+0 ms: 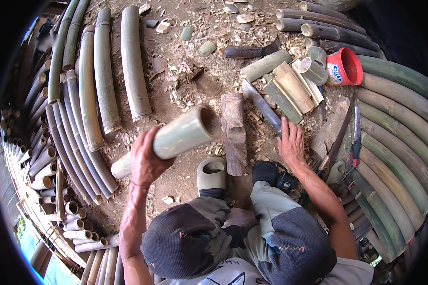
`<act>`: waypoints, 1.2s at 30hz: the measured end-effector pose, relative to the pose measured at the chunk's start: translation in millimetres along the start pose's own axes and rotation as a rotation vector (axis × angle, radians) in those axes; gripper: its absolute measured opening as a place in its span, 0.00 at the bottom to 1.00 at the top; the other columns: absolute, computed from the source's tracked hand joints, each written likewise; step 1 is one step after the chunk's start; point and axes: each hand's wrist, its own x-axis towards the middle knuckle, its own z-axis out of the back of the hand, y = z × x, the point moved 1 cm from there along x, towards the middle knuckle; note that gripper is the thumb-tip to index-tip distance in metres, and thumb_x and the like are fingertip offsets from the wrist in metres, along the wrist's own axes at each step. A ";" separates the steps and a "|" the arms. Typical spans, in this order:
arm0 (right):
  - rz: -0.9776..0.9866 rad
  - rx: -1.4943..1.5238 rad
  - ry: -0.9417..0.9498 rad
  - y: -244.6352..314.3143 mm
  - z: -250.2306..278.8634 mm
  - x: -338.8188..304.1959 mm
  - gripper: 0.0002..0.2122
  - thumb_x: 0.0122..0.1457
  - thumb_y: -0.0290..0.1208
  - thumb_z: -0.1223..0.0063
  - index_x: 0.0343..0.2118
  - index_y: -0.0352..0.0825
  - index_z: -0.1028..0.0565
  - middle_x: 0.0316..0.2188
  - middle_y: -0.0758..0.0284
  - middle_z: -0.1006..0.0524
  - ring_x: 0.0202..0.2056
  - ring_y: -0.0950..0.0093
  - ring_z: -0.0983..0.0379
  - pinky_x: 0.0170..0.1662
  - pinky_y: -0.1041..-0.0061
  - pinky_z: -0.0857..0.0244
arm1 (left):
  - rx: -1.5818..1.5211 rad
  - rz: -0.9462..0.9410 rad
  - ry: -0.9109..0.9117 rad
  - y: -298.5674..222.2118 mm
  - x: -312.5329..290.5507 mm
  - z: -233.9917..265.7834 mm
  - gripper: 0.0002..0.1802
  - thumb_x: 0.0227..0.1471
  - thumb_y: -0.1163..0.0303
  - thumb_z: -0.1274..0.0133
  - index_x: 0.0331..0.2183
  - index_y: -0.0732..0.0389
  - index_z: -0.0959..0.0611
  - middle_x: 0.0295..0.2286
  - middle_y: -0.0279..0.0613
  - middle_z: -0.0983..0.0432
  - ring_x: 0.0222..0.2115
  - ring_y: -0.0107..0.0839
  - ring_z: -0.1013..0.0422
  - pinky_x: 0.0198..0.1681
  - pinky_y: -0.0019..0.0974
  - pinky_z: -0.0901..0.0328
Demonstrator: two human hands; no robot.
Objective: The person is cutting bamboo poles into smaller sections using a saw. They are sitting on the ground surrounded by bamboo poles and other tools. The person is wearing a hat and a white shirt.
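Note:
My left hand [147, 159] is wrapped around a thick bamboo tube [183, 133], lifted above the dirt floor. The tube tilts, its hollow end up and to the right. In my right hand [292, 145] is a machete [259, 100], its long blade pointing up and left. The fingers cover its handle. Between the two hands a rough wooden block [234, 135] lies on the ground before my feet. Just beyond the blade rest split bamboo pieces [290, 88] and short tubes [314, 71].
Long bamboo poles [135, 61] lie at the left, and more poles [394, 114] are stacked at the right. A red bucket [351, 66] lies tipped near the short tubes. A saw [355, 137] leans on the right stack. A dark-handled tool [252, 50] lies farther off among wood chips.

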 end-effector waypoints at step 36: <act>-0.218 0.541 0.503 110.4 -19.2 -61.2 0.50 0.44 0.56 0.31 0.58 0.20 0.44 0.49 0.43 0.31 0.50 0.47 0.29 0.52 0.56 0.31 | 0.153 -0.139 0.426 -20.3 -38.1 -79.0 0.46 0.32 0.60 0.31 0.57 0.50 0.28 0.45 0.43 0.28 0.47 0.46 0.30 0.54 0.49 0.36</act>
